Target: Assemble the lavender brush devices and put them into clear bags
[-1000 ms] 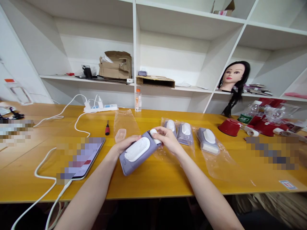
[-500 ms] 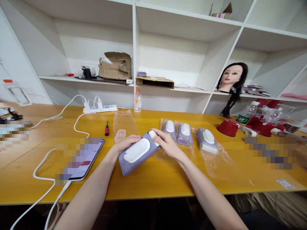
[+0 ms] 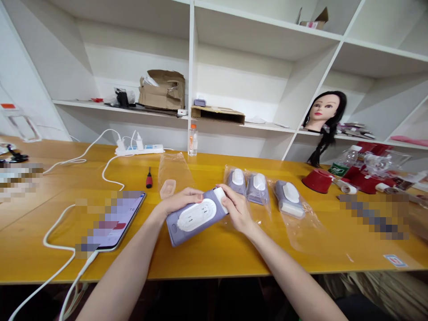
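Observation:
Above the table, between both hands, is a purple-grey box-shaped device point(image 3: 175, 232) with a white oval panel on its face; it tilts with its right end higher. My left hand point(image 3: 179, 201) is closed around its upper left side, the thumb along the top edge. At the right end, my right hand point(image 3: 236, 207) pinches a white end piece point(image 3: 219, 195); whether this is loose from the body I cannot tell. The fingers behind the device are hidden. Just beyond my left hand sits a small clear plastic tray point(image 3: 167, 189).
Similar devices in clear bags, one point(image 3: 237, 179), another point(image 3: 257, 187) and a third point(image 3: 289, 198), lie to the right. A phone point(image 3: 123, 223) with a white cable and a red screwdriver point(image 3: 149, 179) are at left. A red cone-shaped base point(image 3: 317, 180) stands at far right.
The device has turned slightly, its right end a little lower and its white panel facing me more. More of the white end piece shows. Both hands keep their hold.

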Available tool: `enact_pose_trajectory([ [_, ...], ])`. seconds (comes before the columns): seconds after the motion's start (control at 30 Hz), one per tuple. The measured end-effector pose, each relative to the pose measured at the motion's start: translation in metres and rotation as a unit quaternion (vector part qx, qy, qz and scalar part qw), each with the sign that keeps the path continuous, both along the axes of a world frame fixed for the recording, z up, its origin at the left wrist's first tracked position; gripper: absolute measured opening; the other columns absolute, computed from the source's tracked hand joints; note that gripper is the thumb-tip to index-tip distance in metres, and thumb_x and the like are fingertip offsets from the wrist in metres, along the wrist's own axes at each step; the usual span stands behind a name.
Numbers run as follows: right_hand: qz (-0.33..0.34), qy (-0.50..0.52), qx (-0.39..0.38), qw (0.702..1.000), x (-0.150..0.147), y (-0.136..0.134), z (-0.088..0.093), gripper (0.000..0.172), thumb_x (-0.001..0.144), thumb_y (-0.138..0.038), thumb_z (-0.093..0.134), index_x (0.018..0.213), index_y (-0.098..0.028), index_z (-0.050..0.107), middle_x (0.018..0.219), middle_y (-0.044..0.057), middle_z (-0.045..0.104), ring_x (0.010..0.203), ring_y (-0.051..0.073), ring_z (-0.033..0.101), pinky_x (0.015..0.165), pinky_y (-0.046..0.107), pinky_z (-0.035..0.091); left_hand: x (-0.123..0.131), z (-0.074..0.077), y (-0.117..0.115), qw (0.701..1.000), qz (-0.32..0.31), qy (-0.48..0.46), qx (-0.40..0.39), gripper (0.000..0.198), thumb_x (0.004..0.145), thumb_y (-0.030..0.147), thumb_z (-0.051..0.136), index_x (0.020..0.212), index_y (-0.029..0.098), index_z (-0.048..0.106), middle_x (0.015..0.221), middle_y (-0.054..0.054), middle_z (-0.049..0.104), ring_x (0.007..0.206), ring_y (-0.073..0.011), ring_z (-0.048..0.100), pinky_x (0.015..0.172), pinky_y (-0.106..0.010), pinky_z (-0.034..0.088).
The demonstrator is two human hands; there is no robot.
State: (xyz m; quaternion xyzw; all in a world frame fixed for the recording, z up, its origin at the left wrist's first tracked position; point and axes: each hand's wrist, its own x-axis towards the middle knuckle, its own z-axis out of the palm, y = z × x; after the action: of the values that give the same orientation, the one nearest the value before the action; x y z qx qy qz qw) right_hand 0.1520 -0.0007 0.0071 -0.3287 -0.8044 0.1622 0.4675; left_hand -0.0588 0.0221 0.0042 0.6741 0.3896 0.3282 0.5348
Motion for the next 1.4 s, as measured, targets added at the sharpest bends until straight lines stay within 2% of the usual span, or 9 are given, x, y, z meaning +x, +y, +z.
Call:
enact_pose_trajectory([
  [0.2, -0.016, 0.071, 0.033, 0.997, -0.003, -0.001, -0.016, 0.032, 0.084, -0.026, 0.038, 0.108, -0.020, 0.058, 0.091, 0.004, 0.067, 0.074, 0.019, 0.062, 0.067, 0.030, 0.047, 0.003, 0.002, -0.003, 0.998, -0.056, -0.007, -0.004, 0.034, 0.068, 0.045, 0.061, 0.083, 0.017, 0.071, 0.072, -0.002, 0.066, 0.064, -0.0148, 0.054, 0.061, -0.024, 0.040],
  [0.47, 0.005, 0.029, 0.084, 0.996, -0.002, -0.001, -0.024, 0.041, 0.088, -0.026, 0.037, 0.126, -0.019, 0.051, 0.109, 0.008, 0.065, 0.085, 0.020, 0.063, 0.074, 0.032, 0.047, -0.001, 0.005, -0.003, 0.996, -0.078, 0.034, 0.028, 0.033, 0.071, 0.045, 0.060, 0.087, 0.018, 0.071, 0.077, -0.001, 0.067, 0.071, -0.0147, 0.054, 0.066, -0.024, 0.039],
  [0.63, 0.045, 0.079, -0.078, 0.993, -0.005, 0.006, -0.013, 0.041, 0.088, -0.033, 0.037, 0.125, -0.022, 0.053, 0.093, 0.004, 0.066, 0.071, 0.017, 0.057, 0.065, 0.029, 0.043, 0.001, -0.002, 0.001, 0.997, -0.077, -0.007, -0.001, 0.035, 0.070, 0.046, 0.060, 0.086, 0.016, 0.069, 0.076, -0.001, 0.065, 0.068, -0.0139, 0.054, 0.065, -0.024, 0.039],
  [0.77, 0.115, 0.145, -0.269, 0.945, -0.007, 0.014, -0.003, 0.035, 0.082, -0.036, 0.045, 0.109, -0.021, 0.063, 0.077, 0.001, 0.062, 0.062, 0.014, 0.049, 0.055, 0.025, 0.037, 0.005, -0.009, 0.005, 0.998, -0.059, -0.020, -0.018, 0.035, 0.070, 0.047, 0.061, 0.079, 0.015, 0.067, 0.067, 0.001, 0.061, 0.059, -0.0105, 0.049, 0.057, -0.022, 0.035],
  [0.9, 0.111, 0.231, -0.342, 0.904, -0.011, 0.015, -0.002, 0.038, 0.081, -0.045, 0.048, 0.107, -0.022, 0.062, 0.088, 0.003, 0.062, 0.072, 0.015, 0.053, 0.060, 0.024, 0.040, 0.007, -0.010, 0.005, 0.997, 0.009, -0.057, -0.052, 0.034, 0.068, 0.047, 0.063, 0.073, 0.014, 0.066, 0.068, 0.000, 0.062, 0.060, -0.0116, 0.050, 0.057, -0.022, 0.037],
  [1.03, 0.097, 0.280, -0.388, 0.873, -0.014, 0.016, -0.005, 0.043, 0.075, -0.047, 0.055, 0.113, -0.025, 0.056, 0.091, 0.002, 0.062, 0.064, 0.013, 0.051, 0.049, 0.022, 0.038, 0.016, -0.011, 0.003, 0.993, 0.063, -0.086, -0.044, 0.037, 0.072, 0.051, 0.057, 0.075, 0.015, 0.064, 0.069, -0.001, 0.062, 0.061, -0.0122, 0.051, 0.057, -0.023, 0.037],
  [1.27, 0.018, 0.299, -0.301, 0.905, -0.014, 0.025, -0.012, 0.020, 0.069, -0.033, 0.060, 0.081, -0.018, 0.064, 0.076, -0.001, 0.061, 0.070, 0.014, 0.052, 0.063, 0.023, 0.039, 0.033, -0.016, 0.001, 0.994, 0.078, -0.075, 0.003, 0.040, 0.075, 0.053, 0.051, 0.074, 0.014, 0.061, 0.072, -0.003, 0.063, 0.064, -0.0155, 0.052, 0.061, -0.026, 0.038],
  [1.33, 0.013, 0.300, -0.287, 0.910, -0.015, 0.026, -0.013, 0.020, 0.069, -0.032, 0.060, 0.082, -0.018, 0.064, 0.076, -0.001, 0.061, 0.072, 0.014, 0.052, 0.067, 0.024, 0.039, 0.027, -0.012, 0.000, 0.983, 0.160, -0.019, 0.091, 0.038, 0.076, 0.052, 0.051, 0.069, 0.016, 0.061, 0.070, -0.004, 0.062, 0.070, -0.0186, 0.053, 0.066, -0.029, 0.038],
  [1.4, 0.014, 0.298, -0.291, 0.909, -0.017, 0.026, -0.013, 0.022, 0.069, -0.032, 0.060, 0.086, -0.018, 0.064, 0.081, 0.000, 0.062, 0.073, 0.014, 0.052, 0.068, 0.025, 0.039, 0.018, -0.007, 0.000, 0.917, 0.334, 0.075, 0.206, 0.031, 0.076, 0.048, 0.051, 0.073, 0.019, 0.062, 0.079, -0.008, 0.063, 0.084, -0.0245, 0.053, 0.076, -0.034, 0.038],
])
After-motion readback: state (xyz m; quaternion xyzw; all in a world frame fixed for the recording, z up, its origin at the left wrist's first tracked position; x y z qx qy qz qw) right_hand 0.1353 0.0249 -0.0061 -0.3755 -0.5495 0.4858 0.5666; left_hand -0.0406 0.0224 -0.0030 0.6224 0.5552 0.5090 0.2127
